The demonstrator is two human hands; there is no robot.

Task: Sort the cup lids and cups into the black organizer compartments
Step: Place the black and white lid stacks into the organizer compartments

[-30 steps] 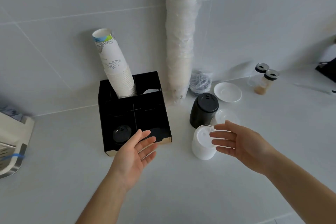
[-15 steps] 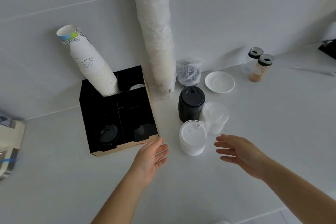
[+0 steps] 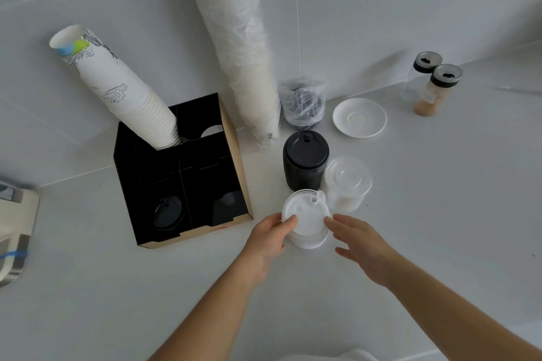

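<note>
Near centre of the bench (image 3: 440,214): left hand (image 3: 268,239) and right hand (image 3: 362,243) flank the white lid stack (image 3: 306,221), fingertips on its rim, grip not yet closed | hands opposed, likely to lift it level | black organizer (image 3: 234,161) just left, front compartments low | black stack (image 3: 305,164) and clear stack (image 3: 347,182) crowd behind; near side open.

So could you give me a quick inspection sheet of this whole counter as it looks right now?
Surface: white counter, bare in front.
Job's things: black organizer holding paper cups and a black lid; white lid stack, black lid stack, clear lid stack beside it.
Clutter: saucer, two shakers, bagged items, wrapped cup sleeve.
Grip: left hand touching the white stack; right hand open beside it.
Cables: nothing seen.
Surroundings: tiled wall.
</note>
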